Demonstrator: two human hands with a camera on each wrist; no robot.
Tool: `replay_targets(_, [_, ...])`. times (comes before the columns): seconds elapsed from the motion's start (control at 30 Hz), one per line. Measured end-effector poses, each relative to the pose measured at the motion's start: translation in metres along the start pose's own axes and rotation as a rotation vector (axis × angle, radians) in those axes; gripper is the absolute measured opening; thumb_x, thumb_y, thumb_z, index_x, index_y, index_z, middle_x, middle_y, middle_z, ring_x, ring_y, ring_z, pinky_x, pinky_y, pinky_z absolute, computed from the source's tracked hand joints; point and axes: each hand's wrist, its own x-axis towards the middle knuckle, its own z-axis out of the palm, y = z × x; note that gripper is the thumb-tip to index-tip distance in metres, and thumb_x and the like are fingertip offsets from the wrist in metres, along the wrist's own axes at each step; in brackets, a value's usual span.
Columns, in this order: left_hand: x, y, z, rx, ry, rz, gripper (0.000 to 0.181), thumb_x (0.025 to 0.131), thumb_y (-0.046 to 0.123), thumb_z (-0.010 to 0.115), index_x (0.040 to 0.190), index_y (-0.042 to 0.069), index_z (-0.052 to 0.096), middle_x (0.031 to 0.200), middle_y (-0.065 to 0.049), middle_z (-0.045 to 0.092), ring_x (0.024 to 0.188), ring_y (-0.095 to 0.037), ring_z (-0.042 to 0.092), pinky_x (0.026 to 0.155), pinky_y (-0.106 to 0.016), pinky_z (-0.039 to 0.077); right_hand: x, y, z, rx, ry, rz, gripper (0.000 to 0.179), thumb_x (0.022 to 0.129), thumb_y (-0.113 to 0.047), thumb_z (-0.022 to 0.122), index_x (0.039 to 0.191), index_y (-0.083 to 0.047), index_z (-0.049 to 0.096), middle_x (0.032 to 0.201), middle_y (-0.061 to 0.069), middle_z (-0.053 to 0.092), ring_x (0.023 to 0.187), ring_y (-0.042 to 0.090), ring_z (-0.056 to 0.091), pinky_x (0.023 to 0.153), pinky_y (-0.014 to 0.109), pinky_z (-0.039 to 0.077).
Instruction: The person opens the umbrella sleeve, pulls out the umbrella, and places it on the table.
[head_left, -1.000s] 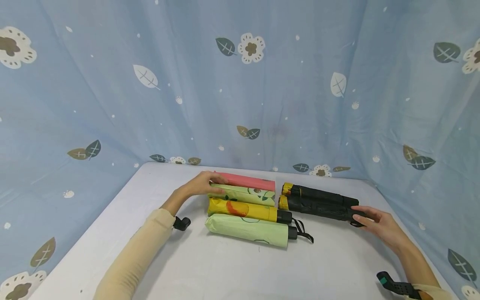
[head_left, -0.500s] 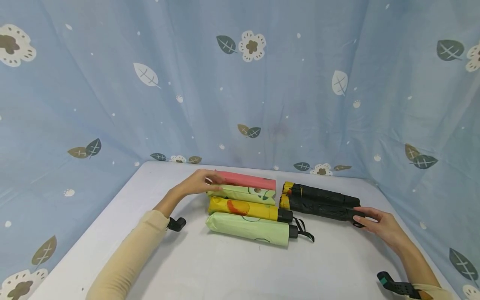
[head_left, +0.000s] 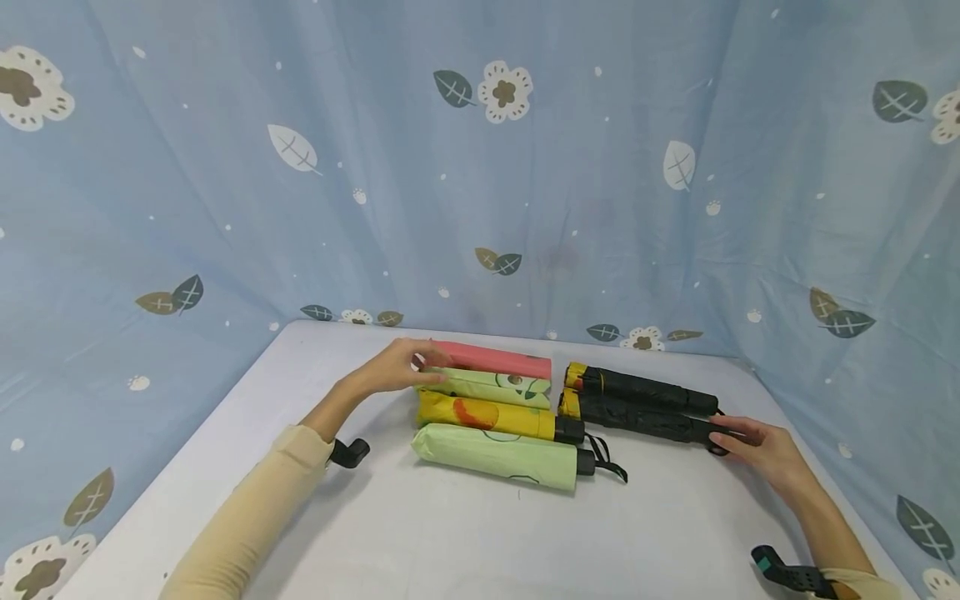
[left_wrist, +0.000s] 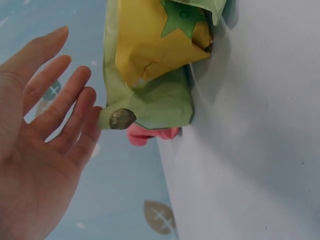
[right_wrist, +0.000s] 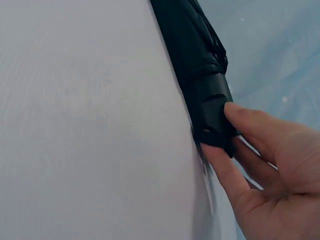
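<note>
From my end, the head frame shows four folded umbrellas lying in a row across its middle: a pink umbrella at the top, a back green umbrella below it, then a yellow umbrella, and a front green umbrella lowest. Right of these, an upper black umbrella and a lower black umbrella lie together, slanting down toward the right edge, all on a white table.

I see the right hand at the right of the frame, partly curled, with thumb and a finger lightly pinching the handle end of the lower black umbrella. The left hand is over the left ends of the pink and back green ones, fingers loosely extended and grasping nothing; in the left wrist view I can't be sure whether a fingertip touches the green cloth.

I judge the step as fine positioning by fingertip. I'd put pressure on the hard handle rather than the loose cloth, and ease it along its length, since a sideways push could roll it into its neighbour. On the left, flat fingers against several ends should work better than pinching one.
</note>
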Motion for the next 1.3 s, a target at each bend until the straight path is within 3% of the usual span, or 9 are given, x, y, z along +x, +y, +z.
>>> replay_targets(0.13, [-0.002, 0.004, 0.002, -0.008, -0.012, 0.013, 0.032, 0.088, 0.026, 0.075, 0.117, 0.012, 0.070, 0.110, -0.003, 0.072, 0.100, -0.016, 0.066, 0.085, -0.034, 0.055, 0.000, 0.000, -0.001, -0.016, -0.012, 0.004, 0.065, 0.091, -0.043, 0.067, 0.138, 0.001, 0.053, 0.138, 0.020, 0.054, 0.086, -0.011, 0.062, 0.074, 0.023, 0.057])
replay_targets(0.23, [-0.004, 0.005, 0.004, -0.011, -0.018, 0.022, 0.032, 0.088, 0.026, 0.074, 0.116, 0.011, 0.070, 0.108, -0.003, 0.072, 0.097, -0.015, 0.066, 0.083, -0.032, 0.055, 0.000, -0.001, -0.003, -0.042, -0.014, 0.018, 0.066, 0.092, -0.049, 0.064, 0.138, -0.003, 0.054, 0.122, -0.007, 0.063, 0.084, -0.004, 0.064, 0.072, 0.025, 0.056])
replay_targets(0.33, [-0.004, 0.006, 0.007, -0.025, -0.033, 0.025, 0.033, 0.088, 0.027, 0.075, 0.116, 0.011, 0.069, 0.103, -0.001, 0.072, 0.093, -0.014, 0.066, 0.080, -0.030, 0.056, 0.001, -0.003, -0.006, -0.044, 0.008, 0.036, 0.066, 0.092, -0.053, 0.061, 0.137, -0.006, 0.055, 0.104, -0.035, 0.052, 0.083, -0.006, 0.063, 0.070, 0.024, 0.055])
replay_targets(0.43, [-0.004, 0.007, 0.011, -0.057, -0.057, 0.024, 0.035, 0.087, 0.027, 0.076, 0.116, 0.009, 0.069, 0.100, -0.003, 0.072, 0.090, -0.015, 0.067, 0.079, -0.029, 0.056, 0.001, -0.005, -0.008, -0.048, 0.051, 0.037, 0.065, 0.093, -0.055, 0.059, 0.136, -0.006, 0.057, 0.098, -0.041, 0.049, 0.084, -0.015, 0.056, 0.069, 0.020, 0.052])
replay_targets(0.63, [-0.004, 0.011, 0.019, -0.085, -0.097, 0.002, 0.036, 0.086, 0.027, 0.076, 0.116, 0.008, 0.068, 0.103, -0.008, 0.071, 0.089, -0.017, 0.068, 0.082, -0.029, 0.056, 0.000, -0.014, -0.006, -0.110, 0.127, -0.003, 0.060, 0.094, -0.053, 0.057, 0.131, -0.005, 0.061, 0.098, -0.036, 0.051, 0.084, -0.026, 0.044, 0.069, 0.012, 0.044])
replay_targets(0.87, [-0.003, 0.013, 0.024, -0.084, -0.135, 0.019, 0.037, 0.087, 0.026, 0.075, 0.118, 0.007, 0.067, 0.110, -0.010, 0.071, 0.094, -0.019, 0.069, 0.085, -0.032, 0.056, -0.001, -0.031, 0.000, -0.161, 0.222, -0.075, 0.050, 0.095, -0.049, 0.059, 0.123, -0.008, 0.067, 0.102, -0.025, 0.060, 0.081, -0.027, 0.043, 0.067, 0.009, 0.044])
replay_targets(1.03, [-0.002, 0.010, 0.028, -0.078, -0.167, 0.023, 0.036, 0.088, 0.025, 0.075, 0.119, 0.008, 0.068, 0.113, -0.007, 0.071, 0.099, -0.020, 0.068, 0.088, -0.033, 0.056, -0.001, -0.044, 0.003, -0.173, 0.273, -0.130, 0.044, 0.095, -0.046, 0.061, 0.117, -0.008, 0.069, 0.095, -0.030, 0.058, 0.081, -0.026, 0.044, 0.067, 0.008, 0.042])
replay_targets(1.2, [-0.001, 0.010, 0.034, -0.054, -0.193, -0.001, 0.039, 0.087, 0.027, 0.075, 0.122, 0.011, 0.068, 0.118, -0.003, 0.070, 0.108, -0.018, 0.066, 0.092, -0.033, 0.054, 0.001, -0.049, 0.009, -0.114, 0.213, -0.188, 0.040, 0.096, -0.040, 0.061, 0.117, -0.007, 0.069, 0.095, -0.028, 0.063, 0.083, -0.021, 0.052, 0.069, 0.011, 0.047])
replay_targets(1.3, [0.000, 0.010, 0.038, -0.014, -0.208, -0.013, 0.042, 0.087, 0.026, 0.076, 0.125, 0.012, 0.067, 0.122, -0.002, 0.069, 0.113, -0.018, 0.064, 0.095, -0.034, 0.053, 0.002, -0.052, 0.016, -0.069, 0.146, -0.260, 0.036, 0.099, -0.033, 0.059, 0.117, -0.003, 0.068, 0.099, -0.009, 0.072, 0.085, -0.012, 0.062, 0.071, 0.016, 0.053])
